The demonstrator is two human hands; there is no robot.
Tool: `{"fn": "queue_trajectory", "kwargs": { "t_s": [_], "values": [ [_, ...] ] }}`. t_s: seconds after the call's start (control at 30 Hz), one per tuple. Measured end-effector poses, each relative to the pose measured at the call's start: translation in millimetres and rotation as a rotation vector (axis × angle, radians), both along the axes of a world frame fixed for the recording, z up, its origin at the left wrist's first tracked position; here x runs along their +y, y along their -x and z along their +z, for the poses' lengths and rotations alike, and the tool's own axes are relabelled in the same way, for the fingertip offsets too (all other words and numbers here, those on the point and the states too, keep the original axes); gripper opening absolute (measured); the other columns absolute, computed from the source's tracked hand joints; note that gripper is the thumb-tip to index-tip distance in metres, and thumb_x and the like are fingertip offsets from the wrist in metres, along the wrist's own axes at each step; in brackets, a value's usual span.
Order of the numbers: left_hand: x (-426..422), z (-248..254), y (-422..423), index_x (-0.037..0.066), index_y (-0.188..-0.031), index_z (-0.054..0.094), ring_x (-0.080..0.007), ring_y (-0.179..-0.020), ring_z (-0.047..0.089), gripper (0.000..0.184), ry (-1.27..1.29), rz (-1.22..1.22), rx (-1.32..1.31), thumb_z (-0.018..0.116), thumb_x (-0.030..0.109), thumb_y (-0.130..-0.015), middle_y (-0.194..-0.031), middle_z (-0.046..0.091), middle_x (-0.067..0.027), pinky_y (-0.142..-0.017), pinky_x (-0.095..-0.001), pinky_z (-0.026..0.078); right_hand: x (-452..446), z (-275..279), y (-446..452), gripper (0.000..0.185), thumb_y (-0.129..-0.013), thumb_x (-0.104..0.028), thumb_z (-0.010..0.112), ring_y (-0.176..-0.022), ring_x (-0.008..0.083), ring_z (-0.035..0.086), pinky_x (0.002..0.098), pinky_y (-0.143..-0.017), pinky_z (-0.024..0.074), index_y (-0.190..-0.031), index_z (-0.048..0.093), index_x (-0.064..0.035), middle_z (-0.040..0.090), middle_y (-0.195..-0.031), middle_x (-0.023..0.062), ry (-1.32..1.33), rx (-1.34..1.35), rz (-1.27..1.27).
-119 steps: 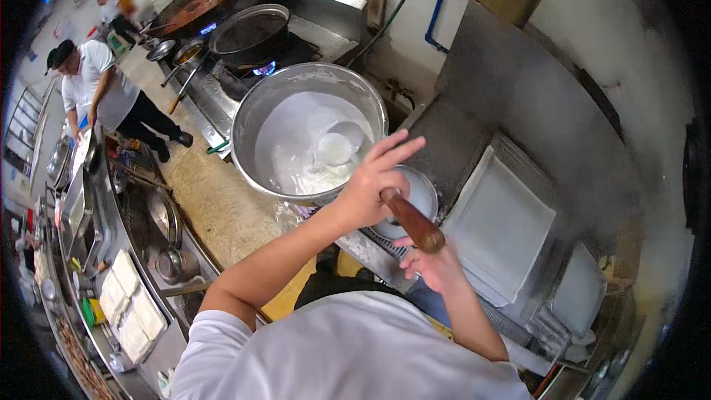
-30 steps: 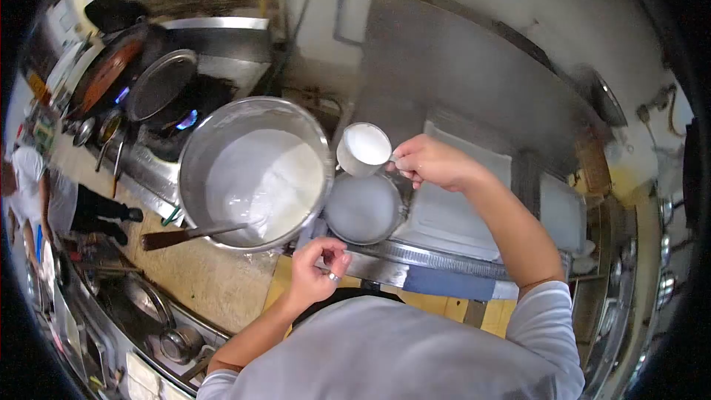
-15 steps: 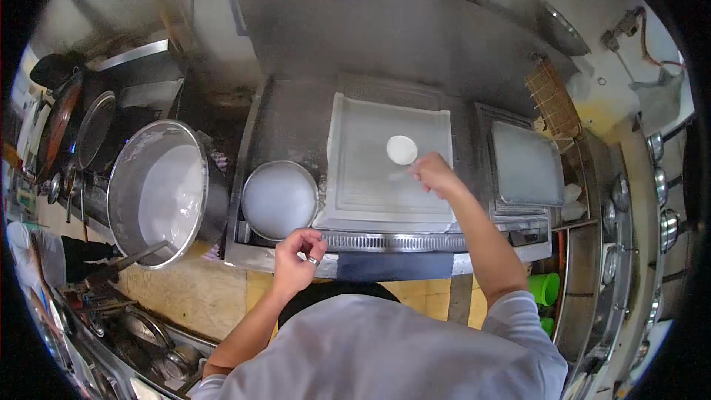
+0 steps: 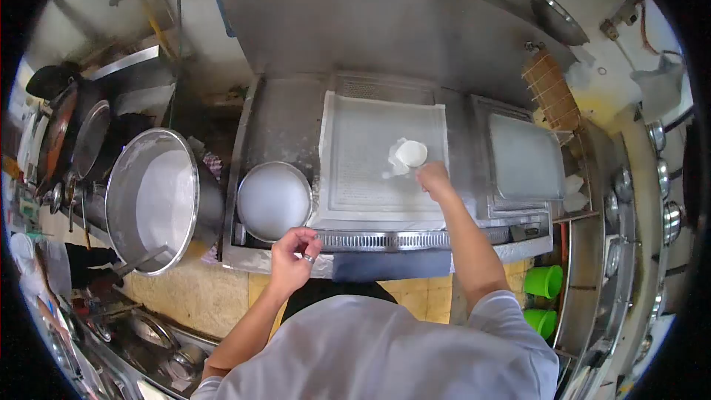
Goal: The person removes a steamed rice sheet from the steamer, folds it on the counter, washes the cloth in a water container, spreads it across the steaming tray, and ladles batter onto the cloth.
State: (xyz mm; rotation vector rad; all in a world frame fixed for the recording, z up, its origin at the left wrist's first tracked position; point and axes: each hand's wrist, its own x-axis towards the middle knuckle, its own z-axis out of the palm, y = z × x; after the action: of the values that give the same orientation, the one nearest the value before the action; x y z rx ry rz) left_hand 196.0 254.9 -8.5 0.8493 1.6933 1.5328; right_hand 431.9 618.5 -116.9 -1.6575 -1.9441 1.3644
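My right hand (image 4: 433, 178) is closed round the short handle of a small cup (image 4: 412, 153) full of white liquid. The cup is tilted over a cloth-lined tray (image 4: 355, 200), and a white puddle (image 4: 398, 163) lies on the cloth at its left side. My left hand (image 4: 293, 253), with a ring on one finger, has its fingers curled together in front of a round pan (image 4: 275, 204) of whitish liquid; whether anything is between them is too small to tell. Farther left stands a large metal pot (image 4: 194, 207) of white liquid with a long-handled tool resting in it.
A second tray (image 4: 526, 159) lies at the right of the counter, below a wire basket (image 4: 552, 92). Green buckets (image 4: 543, 281) stand low at the right. Woks and a stove are at the far left, near another person's dark-clothed legs (image 4: 90, 258).
The view has swung right from the pot to the tray. My right hand has carried the cup over the cloth and tipped it, and white liquid now lies there. My left hand has barely changed.
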Motion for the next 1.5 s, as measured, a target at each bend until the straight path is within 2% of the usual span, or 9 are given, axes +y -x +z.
{"fn": "queue_trajectory", "kwargs": {
  "t_s": [0.43,0.53,0.7,0.97,1.17,1.2,1.3,1.33,1.5],
  "values": [
    [-14.1,-12.2,45.8,0.000,-0.107,0.064,-0.0074,-0.075,0.058,0.014,0.010,-0.115,-0.003,0.068,0.006,-0.095,-0.082,0.063,0.0003,-0.069,-0.0244,0.050,-34.1,-45.3,-36.5,0.006,-0.081,-0.001,0.066,-0.051,0.0151,0.053,0.0313,-0.041,0.0358,-0.078,0.061,-0.0016,0.059,-0.065,0.0074,-0.171,0.014,0.069],
    [-16.2,-17.9,54.7,0.000,-0.106,0.064,-0.0073,-0.074,0.058,0.014,0.002,-0.124,-0.039,0.069,0.005,-0.094,-0.082,0.062,0.0006,-0.069,-0.0243,0.050,-27.3,-61.0,-45.9,0.006,-0.082,-0.002,0.065,-0.064,0.0221,0.062,0.0372,-0.052,0.0457,-0.086,0.063,0.0027,0.064,-0.075,0.0127,-0.281,-0.216,0.081],
    [-13.4,-28.6,58.8,0.001,-0.106,0.065,-0.0051,-0.070,0.055,0.014,-0.028,-0.100,-0.034,0.070,0.004,-0.093,-0.079,0.062,0.0020,-0.064,-0.0228,0.048,-60.0,28.1,8.0,0.025,-0.082,-0.004,0.059,-0.095,0.0380,0.069,0.0441,-0.082,0.0536,-0.102,0.066,0.0087,0.070,-0.095,0.0245,-0.290,-0.337,-0.253],
    [10.9,-39.1,40.4,0.002,-0.106,0.066,-0.0033,-0.066,0.052,0.016,-0.026,-0.130,-0.003,0.071,0.004,-0.091,-0.079,0.061,0.0021,-0.060,-0.0217,0.044,3.8,22.9,22.4,0.037,-0.076,-0.003,0.057,-0.099,0.0462,0.063,0.0484,-0.085,0.0521,-0.110,0.064,0.0104,0.065,-0.103,0.0311,-0.618,-0.556,0.162],
    [69.7,-46.3,5.3,0.002,-0.106,0.066,-0.0247,-0.084,0.070,0.024,0.035,-0.209,0.330,0.074,0.006,-0.084,-0.095,0.071,-0.0120,-0.076,-0.0379,0.056,6.3,46.7,39.0,0.048,-0.073,0.008,0.053,-0.100,0.0437,0.058,0.0476,-0.090,0.0472,-0.120,0.059,0.0139,0.061,-0.103,0.0279,-0.877,-0.300,0.062],
    [81.2,-54.2,1.2,-0.001,-0.118,0.063,-0.0373,-0.111,0.065,0.037,0.066,-0.288,0.454,0.072,0.015,-0.085,-0.115,0.068,-0.0217,-0.098,-0.0470,0.051,4.7,46.4,37.9,0.050,-0.073,0.010,0.053,-0.100,0.0432,0.057,0.0470,-0.090,0.0466,-0.122,0.058,0.0134,0.060,-0.104,0.0273,-0.887,-0.260,0.045],
    [121.9,-85.9,-22.5,-0.007,-0.131,0.054,-0.0403,-0.132,0.050,0.055,0.150,-0.378,0.891,0.067,0.025,-0.089,-0.138,0.054,-0.0283,-0.113,-0.0510,0.037,-9.1,58.3,32.1,0.053,-0.075,0.012,0.051,-0.100,0.0417,0.056,0.0453,-0.092,0.0452,-0.128,0.057,0.0113,0.059,-0.106,0.0257,-0.830,-0.162,-0.010],
    [136.4,-82.6,-28.1,-0.014,-0.142,0.039,-0.0448,-0.145,0.031,0.077,0.374,-0.523,0.904,0.060,0.042,-0.093,-0.154,0.033,-0.0329,-0.122,-0.0546,0.020,-14.6,61.6,28.2,0.053,-0.076,0.012,0.050,-0.100,0.0412,0.056,0.0447,-0.093,0.0449,-0.129,0.057,0.0105,0.059,-0.106,0.0252,-0.803,-0.132,-0.030],
    [204.9,-109.0,-43.7,-0.015,-0.149,0.030,-0.0456,-0.150,0.019,0.094,0.621,-0.458,1.070,0.048,0.061,-0.095,-0.160,0.019,-0.0336,-0.123,-0.0556,0.008,-57.6,80.7,-7.9,0.056,-0.081,0.012,0.047,-0.102,0.0369,0.057,0.0430,-0.092,0.0462,-0.137,0.052,0.0084,0.058,-0.105,0.0227,-0.713,-0.075,-0.029]
  ]
}}
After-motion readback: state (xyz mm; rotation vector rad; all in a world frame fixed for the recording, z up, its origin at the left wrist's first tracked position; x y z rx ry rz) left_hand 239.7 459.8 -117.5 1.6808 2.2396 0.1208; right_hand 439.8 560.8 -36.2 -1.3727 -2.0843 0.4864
